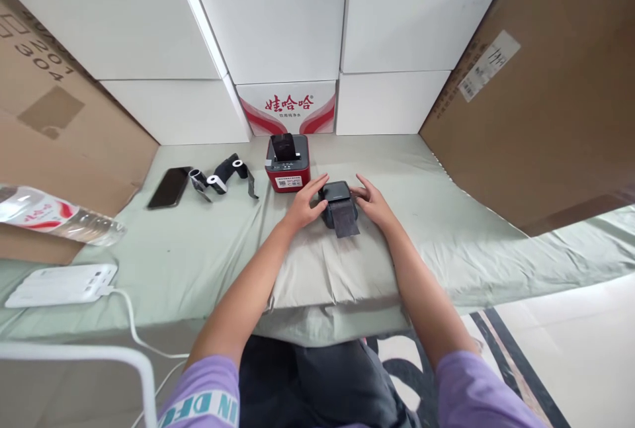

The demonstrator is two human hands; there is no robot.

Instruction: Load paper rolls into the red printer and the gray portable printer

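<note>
A small black printer (336,193) rests on the green cloth between my hands, with a strip of dark film (345,219) hanging from its front. My left hand (305,204) grips its left side, thumb toward the top near edge and fingers curved around the back. On the opposite side my right hand (372,202) holds it, the index finger stretched up and away from it. Just beyond my left hand stands a red and black printer (286,173), a dark strip (284,147) rising from its top and a white label on its front.
To the left lie dark film rolls (221,175) on white cores and a black phone (169,188). Nearer are a water bottle (54,215) and a white power bank (62,284) with a cable. Cardboard boxes (546,104) flank both sides; white boxes (270,24) stand behind.
</note>
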